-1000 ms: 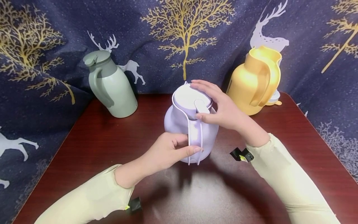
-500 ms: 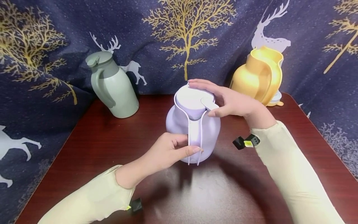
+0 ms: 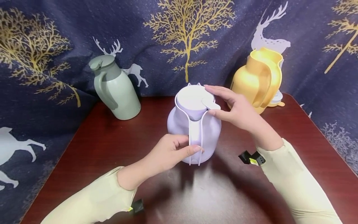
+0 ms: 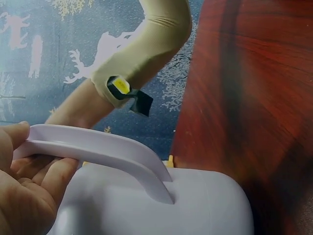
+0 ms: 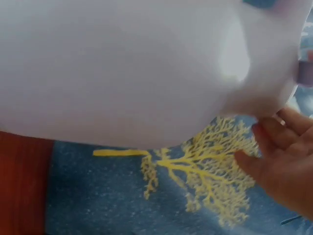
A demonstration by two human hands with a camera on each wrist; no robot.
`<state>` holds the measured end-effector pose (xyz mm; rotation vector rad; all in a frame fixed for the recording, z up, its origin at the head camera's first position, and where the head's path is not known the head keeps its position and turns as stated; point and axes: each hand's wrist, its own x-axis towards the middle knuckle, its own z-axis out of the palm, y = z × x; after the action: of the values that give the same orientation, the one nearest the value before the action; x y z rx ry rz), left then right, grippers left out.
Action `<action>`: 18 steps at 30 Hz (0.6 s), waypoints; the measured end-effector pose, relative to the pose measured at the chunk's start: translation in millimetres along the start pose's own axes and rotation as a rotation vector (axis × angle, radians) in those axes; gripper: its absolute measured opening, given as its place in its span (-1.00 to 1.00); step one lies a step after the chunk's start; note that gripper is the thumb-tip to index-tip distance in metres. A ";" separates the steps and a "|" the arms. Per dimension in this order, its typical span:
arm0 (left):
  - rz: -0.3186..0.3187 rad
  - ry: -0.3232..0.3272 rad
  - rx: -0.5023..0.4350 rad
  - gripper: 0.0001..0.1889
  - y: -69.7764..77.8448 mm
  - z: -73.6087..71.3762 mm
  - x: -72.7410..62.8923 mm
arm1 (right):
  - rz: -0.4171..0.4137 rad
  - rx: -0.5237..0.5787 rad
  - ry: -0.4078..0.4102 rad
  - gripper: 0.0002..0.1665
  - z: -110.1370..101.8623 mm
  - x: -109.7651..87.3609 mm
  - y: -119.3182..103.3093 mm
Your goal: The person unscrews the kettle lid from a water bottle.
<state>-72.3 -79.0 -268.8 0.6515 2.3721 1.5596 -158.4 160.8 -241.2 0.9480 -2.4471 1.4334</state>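
A lavender jug [image 3: 179, 124] stands at the middle of the table, its handle toward me. My left hand [image 3: 170, 152] grips that handle [image 3: 195, 130], thumb across its outer face; the left wrist view shows fingers curled under the handle [image 4: 112, 147]. A pale round lid [image 3: 191, 97] sits in the jug's mouth, its tab [image 3: 211, 104] pointing right of the handle. My right hand [image 3: 240, 112] holds the lid from the right, thumb by the tab and fingers at the far rim. In the right wrist view the jug's body [image 5: 122, 73] fills the upper part.
A green jug [image 3: 120, 90] with a grey-green lid stands at the back left. At the back right is a yellow jug [image 3: 254, 81] with an uncovered top, a small white and yellow piece [image 3: 277, 99] beside it. A patterned dark blue cloth [image 3: 151, 28] hangs behind the table [image 3: 112, 140].
The lid has turned counterclockwise, its tab swinging from near the handle toward the right. My right hand lifted and shifted right, then lowered again. The left hand keeps its grip on the handle.
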 end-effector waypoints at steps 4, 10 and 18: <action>0.018 -0.015 0.004 -0.76 1.0 -1.4 -1.0 | -0.056 0.213 -0.085 -0.27 -5.2 10.0 14.9; 0.014 -0.015 0.002 -0.76 2.5 -2.9 -1.4 | -0.045 0.392 -0.304 -0.32 -21.4 33.3 31.4; 0.000 -0.029 -0.038 -0.76 -1.7 -0.4 0.6 | -0.101 0.511 -0.541 -0.40 -30.5 57.9 51.9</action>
<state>-73.4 -79.7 -270.1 0.6612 2.3159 1.5800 -240.0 178.1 -238.4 1.7350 -2.3319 2.0307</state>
